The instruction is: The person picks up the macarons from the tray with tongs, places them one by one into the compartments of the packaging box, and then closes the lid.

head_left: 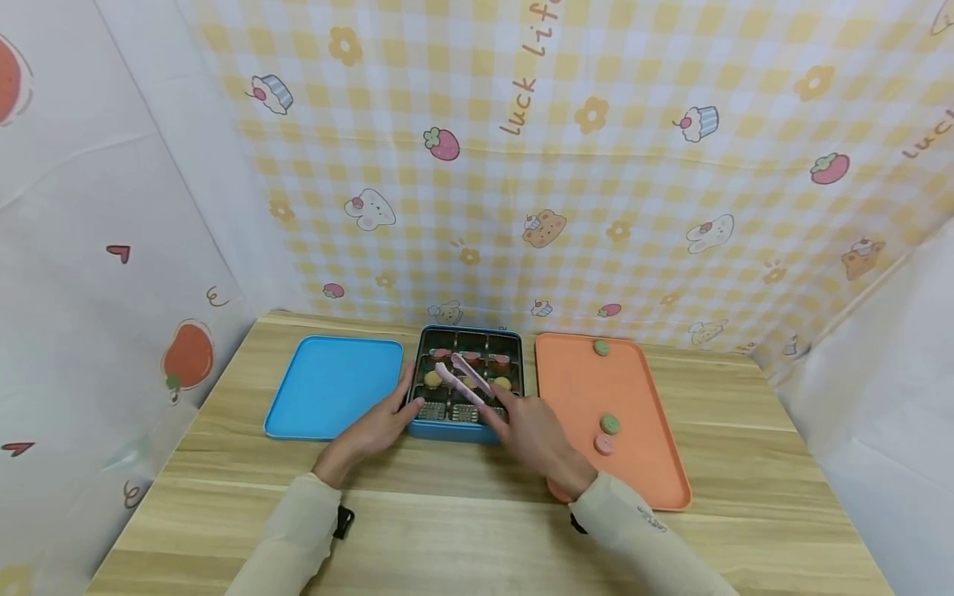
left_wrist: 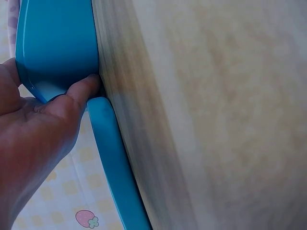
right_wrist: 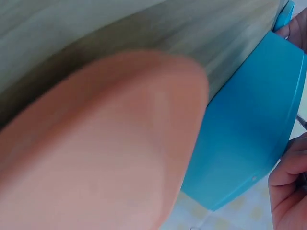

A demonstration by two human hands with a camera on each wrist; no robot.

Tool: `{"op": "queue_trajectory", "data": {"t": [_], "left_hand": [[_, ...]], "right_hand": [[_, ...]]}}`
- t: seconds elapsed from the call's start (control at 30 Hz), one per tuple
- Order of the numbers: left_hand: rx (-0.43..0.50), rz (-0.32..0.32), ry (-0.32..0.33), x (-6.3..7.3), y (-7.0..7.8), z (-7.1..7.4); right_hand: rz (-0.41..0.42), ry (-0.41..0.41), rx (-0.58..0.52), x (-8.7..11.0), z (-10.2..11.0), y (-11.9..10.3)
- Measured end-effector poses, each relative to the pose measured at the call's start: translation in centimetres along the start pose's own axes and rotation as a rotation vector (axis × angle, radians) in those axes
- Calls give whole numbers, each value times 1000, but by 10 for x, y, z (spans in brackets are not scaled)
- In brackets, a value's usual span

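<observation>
A blue box (head_left: 447, 430) with a dark, divided inside stands at the middle of the table. It holds a row of red pieces (head_left: 440, 353), a row of yellow pieces (head_left: 433, 379) and silvery ridged pieces (head_left: 465, 412) at the front. My left hand (head_left: 378, 426) grips its front left corner, thumb by the rim and fingers along the side; in the left wrist view a fingertip (left_wrist: 86, 87) reaches the box's base. My right hand (head_left: 535, 430) holds pink tongs (head_left: 477, 380), whose parted tips are over the box near the red row.
At the right lies an orange tray (head_left: 626, 381) with a green button-like piece (head_left: 601, 348) at its far end. Another green piece (head_left: 610, 424) and a pink one (head_left: 604, 444) are nearer. A flat blue tray (head_left: 335, 389) lies left of the box. Patterned cloth (head_left: 477, 165) hangs behind.
</observation>
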State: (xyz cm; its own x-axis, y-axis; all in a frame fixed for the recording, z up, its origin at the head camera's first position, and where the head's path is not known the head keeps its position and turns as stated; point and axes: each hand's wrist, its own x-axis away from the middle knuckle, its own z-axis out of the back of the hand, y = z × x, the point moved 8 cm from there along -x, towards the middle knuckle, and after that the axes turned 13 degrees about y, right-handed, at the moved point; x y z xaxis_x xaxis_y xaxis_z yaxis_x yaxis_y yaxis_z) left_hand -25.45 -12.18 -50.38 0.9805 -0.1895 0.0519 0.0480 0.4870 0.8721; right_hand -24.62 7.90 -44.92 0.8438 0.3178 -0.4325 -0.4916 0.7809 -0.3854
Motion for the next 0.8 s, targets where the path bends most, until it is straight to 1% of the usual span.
{"op": "queue_trajectory", "data": {"t": [0.17,0.27,0.43,0.67,0.8], "left_hand": [[25,-5,2,-1,0,0],[33,-4,0,0,1,0],[28,0,-1,0,2,-1],[25,9,-1,1,1,0],[34,7,-1,2,3,0]], "right_hand": [[6,50,-2,-6,17,10],[-28,67,-10,-12,29,21],[-96,67,-9,-17,43,45],[-129,53,82,-12,53,80],[-175,43,95,-6,57,100]]}}
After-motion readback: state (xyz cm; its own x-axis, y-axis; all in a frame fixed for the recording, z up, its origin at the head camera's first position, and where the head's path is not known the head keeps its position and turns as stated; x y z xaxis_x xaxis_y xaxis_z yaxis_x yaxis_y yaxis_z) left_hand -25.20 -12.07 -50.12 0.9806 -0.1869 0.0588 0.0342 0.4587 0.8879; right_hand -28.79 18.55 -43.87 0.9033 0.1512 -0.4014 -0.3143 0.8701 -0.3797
